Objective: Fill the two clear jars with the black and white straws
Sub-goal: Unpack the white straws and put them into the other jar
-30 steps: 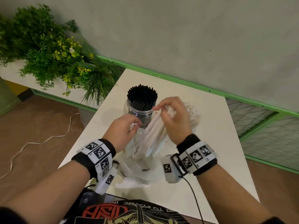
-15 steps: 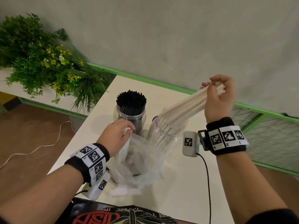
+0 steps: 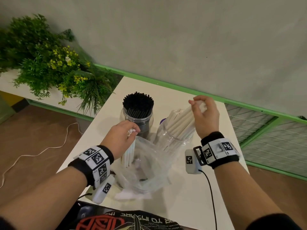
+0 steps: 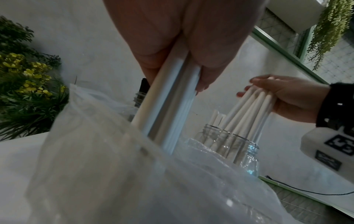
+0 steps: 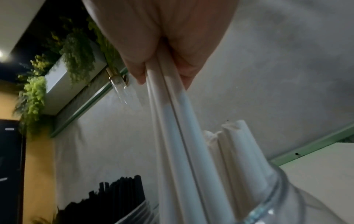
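Note:
Two clear jars stand on the white table (image 3: 191,193). The far jar (image 3: 138,119) is packed with black straws (image 3: 138,103). The near-right jar (image 3: 172,143) holds white straws (image 3: 180,121). My right hand (image 3: 201,109) grips the tops of a bunch of white straws (image 5: 172,121) whose lower ends sit inside that jar (image 4: 229,144). My left hand (image 3: 126,133) grips several white straws (image 4: 168,106) that stand in a clear plastic bag (image 3: 149,165) in front of the jars.
A planter of green foliage with yellow flowers (image 3: 49,67) stands left of the table. A green-framed wire grille (image 3: 265,130) runs along the right. A thin cord (image 3: 41,150) lies on the brown floor. A purple object (image 3: 163,121) peeks out behind the right jar.
My right hand has carried a bunch of white straws from the bag up and right, then lowered it so the ends stand in the right jar. My left hand stays at the bag.

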The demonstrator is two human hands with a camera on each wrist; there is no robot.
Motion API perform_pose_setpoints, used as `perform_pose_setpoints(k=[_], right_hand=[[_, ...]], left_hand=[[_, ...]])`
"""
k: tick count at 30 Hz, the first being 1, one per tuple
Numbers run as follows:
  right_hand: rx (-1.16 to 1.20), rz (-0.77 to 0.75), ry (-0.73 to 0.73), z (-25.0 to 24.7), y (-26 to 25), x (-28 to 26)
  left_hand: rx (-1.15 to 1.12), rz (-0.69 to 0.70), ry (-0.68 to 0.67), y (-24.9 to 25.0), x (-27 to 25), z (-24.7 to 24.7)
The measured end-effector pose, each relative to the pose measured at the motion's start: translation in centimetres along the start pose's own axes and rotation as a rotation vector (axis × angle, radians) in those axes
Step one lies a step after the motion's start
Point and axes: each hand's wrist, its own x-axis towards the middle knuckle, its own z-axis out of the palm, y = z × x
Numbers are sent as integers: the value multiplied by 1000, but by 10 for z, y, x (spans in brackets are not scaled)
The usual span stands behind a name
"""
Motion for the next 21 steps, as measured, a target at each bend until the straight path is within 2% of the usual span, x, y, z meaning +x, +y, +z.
perform_pose_setpoints(k=[2,3,4,5,8,9,10,12,15,18,21], right_hand=[[-4,98,-223,0,6,0],[-14,125,-289,-2,10,0],[-16,132,-299,-7,13,-1],[1,131,-248,-12,17,-2],[46,200,9,-28,39,-10],[10,257,32,-32,50,-15],[-23,336,-9,-33,60,-21],[-22,508,-180,-31,71,-33],[156,630,-349,-16,73,-42],[301,640,-355,1,65,-36],[131,531,-233,16,59,-30]], left_hand=[[-5,5,2,0,0,0],[-8,10,4,0,-1,1],[-13,15,5,-1,-1,1],[-15,18,7,-1,-1,1],[-10,20,6,-3,-1,2],[-12,21,8,-3,-1,2],[-14,19,10,-4,-2,2],[-19,16,11,-3,-2,2],[-21,21,10,-2,-2,2],[-33,22,15,-2,-3,1],[-40,7,17,-2,-3,0]])
